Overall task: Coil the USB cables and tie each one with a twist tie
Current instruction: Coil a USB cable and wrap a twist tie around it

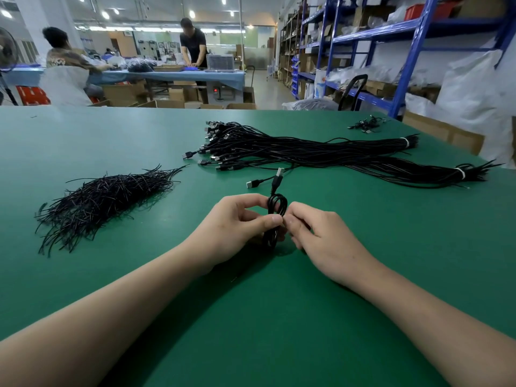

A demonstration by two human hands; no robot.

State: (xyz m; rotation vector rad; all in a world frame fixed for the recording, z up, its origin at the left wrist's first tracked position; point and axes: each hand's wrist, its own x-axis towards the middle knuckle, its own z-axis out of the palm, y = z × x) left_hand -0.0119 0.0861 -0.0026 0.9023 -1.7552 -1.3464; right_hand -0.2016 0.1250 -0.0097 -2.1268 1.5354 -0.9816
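Your wide green matted table (83,275) fills the view. Far across it lie long bundles of black USB cables (307,152), white bands near their tips. To your left sits a loose heap of thin black twist ties (103,199). Centre, your left hand (231,230) and right hand (321,236) both pinch one small black coiled USB cable (277,208), plug sticking upward. Its lower loops hide behind your fingers; any tie on it is impossible to make out.

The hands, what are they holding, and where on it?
Both the left hand and the right hand pinch one coiled black cable at the middle of its loops. Its plug end sticks up above the fingers.
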